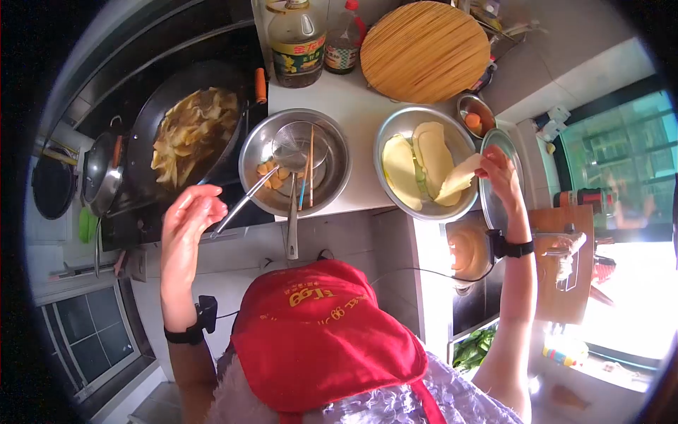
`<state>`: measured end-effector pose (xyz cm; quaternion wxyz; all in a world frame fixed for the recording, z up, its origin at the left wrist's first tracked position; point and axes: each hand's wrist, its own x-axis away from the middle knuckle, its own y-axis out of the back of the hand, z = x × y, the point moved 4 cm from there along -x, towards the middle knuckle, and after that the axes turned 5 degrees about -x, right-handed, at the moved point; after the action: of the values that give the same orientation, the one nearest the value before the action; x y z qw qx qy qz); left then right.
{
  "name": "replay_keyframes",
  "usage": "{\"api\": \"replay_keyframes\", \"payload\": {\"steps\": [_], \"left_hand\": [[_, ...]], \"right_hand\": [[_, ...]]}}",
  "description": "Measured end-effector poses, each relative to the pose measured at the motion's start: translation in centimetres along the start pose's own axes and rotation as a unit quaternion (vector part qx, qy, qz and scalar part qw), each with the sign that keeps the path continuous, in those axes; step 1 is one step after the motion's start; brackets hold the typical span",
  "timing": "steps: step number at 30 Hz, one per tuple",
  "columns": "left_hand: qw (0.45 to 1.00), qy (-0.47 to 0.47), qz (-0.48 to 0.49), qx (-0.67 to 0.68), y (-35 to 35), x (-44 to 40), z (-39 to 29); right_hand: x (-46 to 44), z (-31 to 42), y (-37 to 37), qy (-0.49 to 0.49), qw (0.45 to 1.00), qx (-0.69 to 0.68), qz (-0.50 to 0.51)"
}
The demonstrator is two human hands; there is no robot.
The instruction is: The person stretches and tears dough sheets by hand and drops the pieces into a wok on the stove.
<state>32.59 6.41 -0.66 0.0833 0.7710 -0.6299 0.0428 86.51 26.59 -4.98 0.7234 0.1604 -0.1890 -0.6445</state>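
My right hand (501,177) pinches the end of a pale strip of dough (459,179) at the right side of a steel bowl (383,145). Two more flat dough pieces (432,154) lie in that bowl, with something greenish showing between them. Over the stove's front edge is my left hand (189,215), fingers loosely apart and nothing in them. It is nearest to a dark wok (145,131) with brownish flat pieces of food (194,134) in it. Between the hands stands a second steel bowl (339,152) with a strainer (292,219), chopsticks (311,166) and orange-brown chunks (272,175).
A large oil bottle (296,49), a smaller red-capped bottle (344,42) and a round wooden board (425,51) stand at the back. A small metal bowl (475,115) and a metal lid (514,152) are at the right. Another pan (102,173) sits far left.
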Motion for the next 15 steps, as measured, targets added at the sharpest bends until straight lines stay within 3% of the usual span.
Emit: {"api": "replay_keyframes", "payload": {"steps": [6, 10, 15], "left_hand": [[0.990, 0.016, 0.141, -0.006, -4.3, -1.5, 0.8], [0.972, 0.027, 0.231, 0.014, -6.1, -2.8, 2.6], [0.961, 0.028, 0.270, 0.044, -5.3, -3.3, 3.5]], "right_hand": [[2.0, 6.8, -1.1, 0.063, 0.997, -0.029, -0.038], [2.7, 15.3, -4.7, 0.088, 0.992, -0.072, -0.044], [2.6, 25.6, -8.9, 0.120, 0.976, -0.175, -0.041]]}}
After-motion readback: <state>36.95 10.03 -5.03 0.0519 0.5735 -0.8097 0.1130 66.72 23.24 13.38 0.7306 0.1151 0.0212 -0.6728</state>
